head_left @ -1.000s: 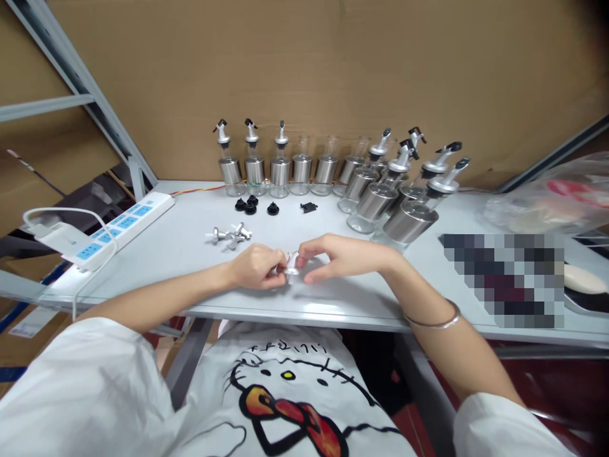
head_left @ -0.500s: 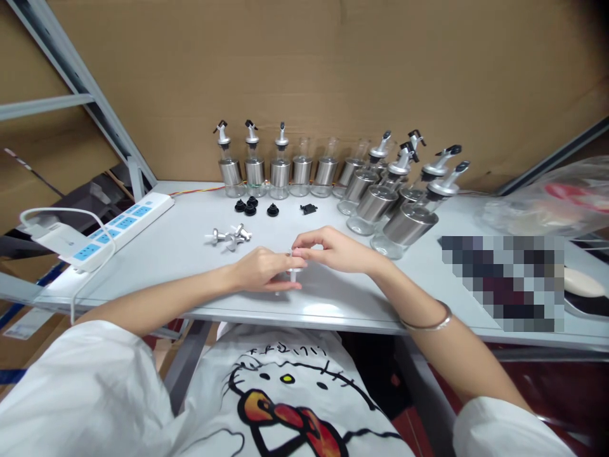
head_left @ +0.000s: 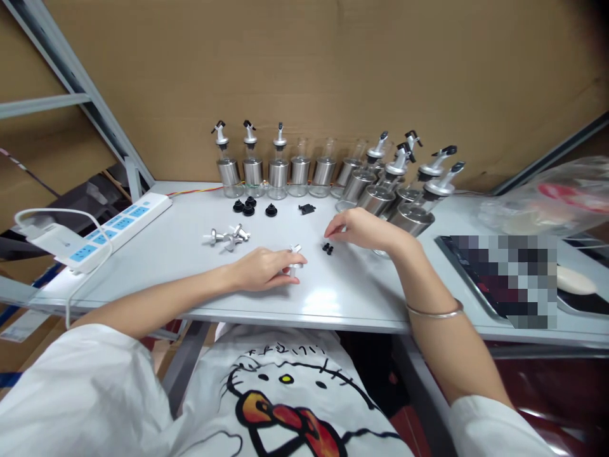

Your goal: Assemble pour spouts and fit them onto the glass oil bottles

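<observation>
My left hand [head_left: 269,268] is closed near the front of the table, thumb and fingers gripping a silver pourer spout [head_left: 295,269]. Part of the spout is hidden by the fingers. To its right, my right hand [head_left: 359,227] bends downward with its fingertips drawn close together; whatever lies between them is too small to make out. Just below those fingertips are several small black pieces [head_left: 328,249] on the table. Left of centre, several more silver pourer spouts [head_left: 231,237] lie in a loose group. Behind them sit several black stoppers [head_left: 248,208].
Glass-and-steel bottles [head_left: 278,171] line the back, some with pourers fitted; more stand [head_left: 413,216] close behind my right forearm. A power strip [head_left: 121,228] lies at left. A small black part [head_left: 307,209] rests mid-table. A tablet-like item [head_left: 469,279] and plastic bag [head_left: 552,197] occupy the right.
My right hand has moved right, away from the pourer spout, to the small black pieces, which have come into view. My left hand stays in place with the spout.
</observation>
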Motion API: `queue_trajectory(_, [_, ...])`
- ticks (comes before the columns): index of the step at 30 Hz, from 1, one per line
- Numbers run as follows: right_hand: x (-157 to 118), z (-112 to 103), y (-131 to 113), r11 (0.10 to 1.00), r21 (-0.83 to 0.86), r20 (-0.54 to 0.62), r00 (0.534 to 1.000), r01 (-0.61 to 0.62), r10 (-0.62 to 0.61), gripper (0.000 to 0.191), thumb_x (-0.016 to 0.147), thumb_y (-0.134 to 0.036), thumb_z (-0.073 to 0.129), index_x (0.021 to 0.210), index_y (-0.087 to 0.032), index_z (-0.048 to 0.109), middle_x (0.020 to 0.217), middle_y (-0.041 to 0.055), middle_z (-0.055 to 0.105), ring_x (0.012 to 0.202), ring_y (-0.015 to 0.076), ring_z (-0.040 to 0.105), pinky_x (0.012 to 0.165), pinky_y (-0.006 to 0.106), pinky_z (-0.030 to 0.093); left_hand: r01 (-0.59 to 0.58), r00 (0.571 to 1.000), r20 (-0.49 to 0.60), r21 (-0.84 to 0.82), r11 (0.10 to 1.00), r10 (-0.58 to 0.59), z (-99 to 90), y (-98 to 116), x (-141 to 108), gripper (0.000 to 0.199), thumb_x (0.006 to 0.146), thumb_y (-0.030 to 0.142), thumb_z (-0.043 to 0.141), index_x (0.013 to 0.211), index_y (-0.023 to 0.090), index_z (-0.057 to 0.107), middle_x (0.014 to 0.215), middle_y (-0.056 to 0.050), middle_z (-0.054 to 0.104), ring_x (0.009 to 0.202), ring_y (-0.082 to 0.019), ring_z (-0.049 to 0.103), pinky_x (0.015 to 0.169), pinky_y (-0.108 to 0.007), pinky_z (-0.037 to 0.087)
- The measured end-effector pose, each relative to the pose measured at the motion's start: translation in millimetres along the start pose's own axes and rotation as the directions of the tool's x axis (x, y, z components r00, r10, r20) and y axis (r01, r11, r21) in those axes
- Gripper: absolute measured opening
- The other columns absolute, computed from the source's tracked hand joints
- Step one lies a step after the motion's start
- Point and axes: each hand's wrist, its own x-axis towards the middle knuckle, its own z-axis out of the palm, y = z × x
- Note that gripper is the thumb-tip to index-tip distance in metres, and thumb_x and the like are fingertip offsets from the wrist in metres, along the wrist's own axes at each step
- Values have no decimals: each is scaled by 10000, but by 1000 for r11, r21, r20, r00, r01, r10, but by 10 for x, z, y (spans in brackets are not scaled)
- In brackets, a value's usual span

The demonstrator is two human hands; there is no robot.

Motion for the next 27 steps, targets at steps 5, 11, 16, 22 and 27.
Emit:
queue_trajectory(5, [-9, 3, -59, 998, -4, 49, 997, -61, 61, 172, 763, -154, 588, 802, -179, 753, 799, 45, 741, 734, 200, 659, 701, 300, 507, -46, 999, -23, 19, 999, 46, -17, 4, 26, 333, 985, 432, 340, 1124, 158, 470, 791, -30, 659, 520, -83, 562, 500, -196, 418])
queue_trajectory(11, [45, 60, 11, 997, 6, 80, 994, -73, 72, 198, 761, -135, 567, 808, -179, 755, 772, 28, 741, 721, 179, 653, 696, 276, 493, -23, 1000, 1, -14, 1000, 23, -10, -4, 18, 345, 976, 454, 362, 1127, 164, 473, 733, -2, 634, 504, -73, 554, 508, -187, 421])
queue_trajectory(16, [76, 113, 2, 999, -30, 23, 1000, -20, 21, 203, 766, -139, 544, 797, -171, 742, 729, 29, 725, 644, 152, 617, 650, 255, 467, -46, 999, -17, -35, 998, 45, -6, -9, 20, 331, 974, 433, 380, 1125, 156, 481, 729, -4, 632, 522, -77, 570, 512, -189, 424])
queue_trajectory(22, [68, 89, -80, 1000, -29, -152, 988, -8, 4, 168, 778, -106, 546, 775, -147, 709, 764, 51, 717, 733, 176, 644, 704, 255, 474, -37, 999, -1, -18, 999, 37, -21, 2, 24, 340, 983, 433, 346, 1125, 152, 475, 746, -6, 638, 518, -81, 560, 525, -194, 438])
queue_trajectory(27, [115, 138, -6, 998, -60, -125, 992, -18, 10, 205, 802, -75, 558, 887, -146, 730, 897, 92, 737, 827, 219, 666, 783, 303, 486, -41, 999, -9, -13, 999, 41, -26, 8, 33, 349, 986, 432, 341, 1102, 136, 484, 739, -11, 639, 508, -78, 545, 525, -191, 438])
